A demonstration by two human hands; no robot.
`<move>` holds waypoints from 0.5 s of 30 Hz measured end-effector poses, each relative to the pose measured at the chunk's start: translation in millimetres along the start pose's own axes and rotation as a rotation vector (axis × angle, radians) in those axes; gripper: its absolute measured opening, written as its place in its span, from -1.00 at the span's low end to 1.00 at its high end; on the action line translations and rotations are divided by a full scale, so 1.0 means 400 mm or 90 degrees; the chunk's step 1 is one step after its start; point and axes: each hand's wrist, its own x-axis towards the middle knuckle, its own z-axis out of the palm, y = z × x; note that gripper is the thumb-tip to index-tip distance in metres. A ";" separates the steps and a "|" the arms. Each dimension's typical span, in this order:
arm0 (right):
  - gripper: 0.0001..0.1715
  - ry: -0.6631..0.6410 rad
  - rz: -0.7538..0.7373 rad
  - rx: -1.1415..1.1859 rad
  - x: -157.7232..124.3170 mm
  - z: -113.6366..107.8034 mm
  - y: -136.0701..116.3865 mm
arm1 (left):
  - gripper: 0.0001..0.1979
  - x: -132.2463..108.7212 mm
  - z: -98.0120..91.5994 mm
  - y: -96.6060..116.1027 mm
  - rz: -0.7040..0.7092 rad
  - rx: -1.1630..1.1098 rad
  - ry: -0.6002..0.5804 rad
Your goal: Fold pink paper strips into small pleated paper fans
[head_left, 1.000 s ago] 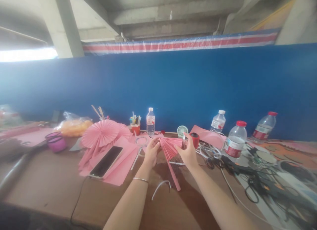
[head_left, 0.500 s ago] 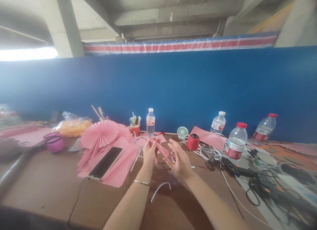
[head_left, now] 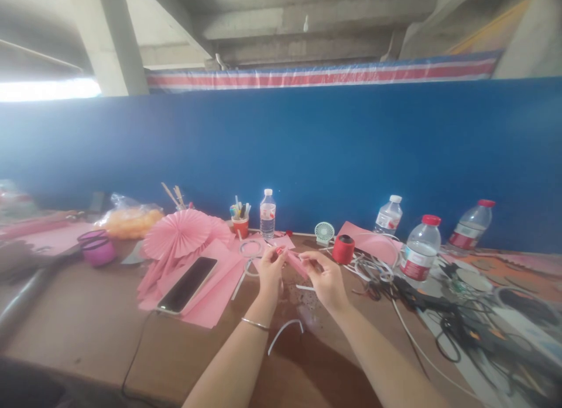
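the left hand (head_left: 269, 271) and the right hand (head_left: 325, 279) are both clamped on a folded pink paper (head_left: 297, 264), the left pinching 1 end and the right the other, with the paper bridging the gap between them. it is held above the middle of the tabletop (head_left: 109, 338). a silver bangle (head_left: 255, 324) circles the left wrist. nearer the viewer lies a curved white strip (head_left: 281, 333), and a short straight white strip (head_left: 305, 288) is just beside the right hand. to the left, a smartphone (head_left: 188, 285) rests on pink paper sheets (head_left: 220, 297), near a pleated pink paper rosette (head_left: 175, 235). beyond the left hand, a white-capped water bottle (head_left: 267, 215) stands beside a red cup (head_left: 240, 228) holding pens. a small white fan (head_left: 325, 232) and a dark-topped red cylinder (head_left: 343, 250) stand beyond the right hand. farther right are 3 more bottles (head_left: 419, 259), 2 red-capped and 1 white-capped, near tangled cables (head_left: 415, 294)
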 end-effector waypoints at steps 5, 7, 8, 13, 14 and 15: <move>-0.53 -0.160 0.077 0.032 -0.008 0.031 -0.006 | -0.72 -0.011 -0.004 0.006 -0.025 0.065 -0.032; -0.57 -0.140 0.087 0.013 -0.003 0.029 0.005 | -0.75 -0.013 -0.001 0.010 -0.043 0.078 -0.061; -0.65 -0.112 0.093 0.001 0.000 0.025 0.013 | -0.76 -0.014 0.002 0.012 -0.055 0.079 -0.078; -0.83 -0.047 0.125 -0.033 0.019 -0.007 0.055 | -0.75 -0.030 0.019 0.021 -0.131 0.052 -0.161; -0.83 -0.055 0.131 -0.026 0.022 -0.011 0.061 | -0.74 -0.033 0.020 0.022 -0.147 0.044 -0.173; -0.83 -0.064 0.138 -0.015 0.024 -0.015 0.065 | -0.74 -0.035 0.021 0.023 -0.161 0.035 -0.183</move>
